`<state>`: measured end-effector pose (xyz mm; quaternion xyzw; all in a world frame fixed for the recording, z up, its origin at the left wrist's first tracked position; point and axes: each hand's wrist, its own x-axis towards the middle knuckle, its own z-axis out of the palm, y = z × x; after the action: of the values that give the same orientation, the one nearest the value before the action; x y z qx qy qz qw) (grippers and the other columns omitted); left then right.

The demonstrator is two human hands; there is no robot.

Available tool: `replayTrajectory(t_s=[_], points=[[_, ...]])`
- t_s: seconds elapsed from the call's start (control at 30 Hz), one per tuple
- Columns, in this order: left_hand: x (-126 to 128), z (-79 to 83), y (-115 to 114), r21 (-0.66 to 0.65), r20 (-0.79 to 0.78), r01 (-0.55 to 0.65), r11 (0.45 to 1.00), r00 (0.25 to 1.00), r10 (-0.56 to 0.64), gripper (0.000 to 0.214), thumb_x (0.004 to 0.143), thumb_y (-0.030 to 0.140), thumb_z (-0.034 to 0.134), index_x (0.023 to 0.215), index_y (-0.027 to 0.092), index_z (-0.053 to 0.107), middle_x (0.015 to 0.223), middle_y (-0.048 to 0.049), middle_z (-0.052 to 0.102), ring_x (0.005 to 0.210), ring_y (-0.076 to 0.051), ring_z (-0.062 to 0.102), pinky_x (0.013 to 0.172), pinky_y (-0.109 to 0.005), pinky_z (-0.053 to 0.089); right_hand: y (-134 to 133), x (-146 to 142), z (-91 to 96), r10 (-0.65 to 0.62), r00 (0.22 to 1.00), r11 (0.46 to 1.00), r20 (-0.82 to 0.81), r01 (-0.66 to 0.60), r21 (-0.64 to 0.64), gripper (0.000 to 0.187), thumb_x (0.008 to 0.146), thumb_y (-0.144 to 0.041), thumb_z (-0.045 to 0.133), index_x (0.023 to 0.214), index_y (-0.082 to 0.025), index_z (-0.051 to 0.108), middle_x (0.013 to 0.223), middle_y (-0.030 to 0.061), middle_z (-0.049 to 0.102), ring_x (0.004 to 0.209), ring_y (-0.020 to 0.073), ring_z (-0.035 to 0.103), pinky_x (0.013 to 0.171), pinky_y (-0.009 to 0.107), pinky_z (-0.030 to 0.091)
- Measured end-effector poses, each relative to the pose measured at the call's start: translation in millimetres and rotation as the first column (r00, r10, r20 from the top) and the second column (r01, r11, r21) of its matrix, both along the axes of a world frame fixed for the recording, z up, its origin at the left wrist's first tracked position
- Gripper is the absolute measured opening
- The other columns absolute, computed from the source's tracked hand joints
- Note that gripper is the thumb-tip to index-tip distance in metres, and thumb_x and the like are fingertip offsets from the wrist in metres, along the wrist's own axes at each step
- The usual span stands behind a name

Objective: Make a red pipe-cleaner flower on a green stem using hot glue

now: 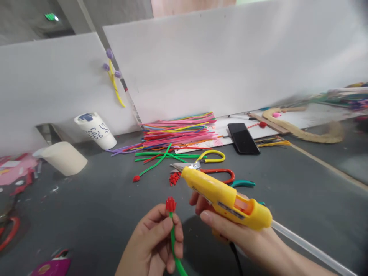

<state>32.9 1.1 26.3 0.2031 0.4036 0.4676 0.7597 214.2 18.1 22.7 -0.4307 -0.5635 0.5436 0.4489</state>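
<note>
Gluing step, as judged: left hand [156, 239] pinches a red-budded pipe-cleaner stem [172, 226] upright, near centre above the surface [100, 207]; right hand [230, 228] is wrapped around a hot-glue gun [227, 199], whose nozzle needs aiming at the bud.

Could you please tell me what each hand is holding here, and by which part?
The left hand pinches a green pipe-cleaner stem just below its red flower tip. The right hand grips a yellow glue gun by its handle, under the body.
</note>
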Motion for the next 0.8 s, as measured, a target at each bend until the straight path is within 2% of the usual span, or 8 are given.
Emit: replayTrajectory(t_s=[0.07, 0.17, 0.27, 0.33, 0.43, 0.63, 0.8], points=[[-4.1, -5.2, 1.5, 0.013, 0.117, 0.089, 0.996, 0.989, -0.090, 0.018, 0.071, 0.024, 0.081, 0.065, 0.013, 0.068, 0.054, 0.0022, 0.062, 0.038, -0.003, 0.051, 0.035, -0.010, 0.037, 0.1, -3.8, -1.9, -0.041, 0.999, 0.999, -0.021, 0.041, -0.015, 0.011, 0.076, -0.031, 0.070, 0.083, -0.024, 0.066, 0.085, 0.0006, 0.067, 0.077, 0.0175, 0.062, 0.071, 0.028, 0.050], [-7.1, -17.3, 3.5, 0.078, 0.260, 0.220, 0.972, 0.937, -0.233, 0.019, 0.079, 0.025, 0.073, 0.066, 0.013, 0.066, 0.054, 0.0027, 0.058, 0.036, -0.002, 0.046, 0.037, -0.012, 0.037, -0.4, -10.2, -2.2, -0.069, 0.988, 0.989, -0.138, 0.050, -0.138, 0.010, 0.073, -0.027, 0.071, 0.078, -0.023, 0.064, 0.083, 0.0002, 0.065, 0.073, 0.0160, 0.060, 0.063, 0.025, 0.048], [-6.9, -27.6, 4.5, 0.118, 0.267, 0.313, 0.942, 0.904, -0.334, 0.017, 0.083, 0.027, 0.069, 0.074, 0.014, 0.065, 0.055, 0.0021, 0.059, 0.034, -0.001, 0.044, 0.035, -0.012, 0.032, -1.9, -14.1, -2.4, -0.034, 0.956, 0.965, -0.292, -0.045, -0.258, 0.013, 0.075, -0.029, 0.073, 0.082, -0.022, 0.065, 0.087, 0.0003, 0.066, 0.082, 0.0162, 0.061, 0.072, 0.025, 0.048], [-5.8, -31.1, 4.5, 0.091, 0.212, 0.331, 0.939, 0.915, -0.343, 0.017, 0.083, 0.028, 0.069, 0.076, 0.014, 0.065, 0.055, 0.0019, 0.059, 0.034, -0.001, 0.043, 0.035, -0.012, 0.030, -3.4, -15.3, -3.2, 0.022, 0.936, 0.945, -0.351, -0.134, -0.297, 0.015, 0.076, -0.030, 0.073, 0.087, -0.022, 0.066, 0.088, 0.0007, 0.067, 0.084, 0.0157, 0.060, 0.077, 0.026, 0.048], [-3.5, -32.6, 2.9, 0.063, 0.150, 0.321, 0.945, 0.933, -0.327, 0.020, 0.080, 0.030, 0.073, 0.078, 0.012, 0.065, 0.052, 0.0030, 0.058, 0.034, -0.001, 0.042, 0.035, -0.012, 0.027, -5.6, -16.7, -2.1, 0.071, 0.919, 0.928, -0.389, -0.204, -0.312, 0.016, 0.077, -0.030, 0.072, 0.087, -0.020, 0.066, 0.084, 0.0009, 0.066, 0.076, 0.0139, 0.060, 0.073, 0.025, 0.048], [0.9, -29.0, -2.9, 0.032, 0.132, 0.272, 0.962, 0.953, -0.274, 0.018, 0.077, 0.029, 0.076, 0.082, 0.013, 0.069, 0.052, 0.0024, 0.064, 0.035, -0.003, 0.053, 0.033, -0.009, 0.033, -4.9, -19.2, 7.4, 0.070, 0.926, 0.927, -0.371, -0.197, -0.318, 0.026, 0.071, -0.029, 0.075, 0.088, -0.018, 0.060, 0.076, -0.0012, 0.061, 0.067, 0.0116, 0.058, 0.068, 0.024, 0.049], [3.1, -16.9, -4.3, -0.003, 0.100, 0.263, 0.965, 0.960, -0.262, 0.020, 0.072, 0.032, 0.080, 0.075, 0.016, 0.070, 0.056, 0.0002, 0.070, 0.040, -0.009, 0.064, 0.034, -0.011, 0.039, -3.2, -17.7, 0.8, 0.095, 0.947, 0.928, -0.307, -0.196, -0.317, 0.021, 0.076, -0.034, 0.071, 0.087, -0.019, 0.063, 0.074, -0.0003, 0.063, 0.066, 0.0122, 0.057, 0.063, 0.023, 0.046]])
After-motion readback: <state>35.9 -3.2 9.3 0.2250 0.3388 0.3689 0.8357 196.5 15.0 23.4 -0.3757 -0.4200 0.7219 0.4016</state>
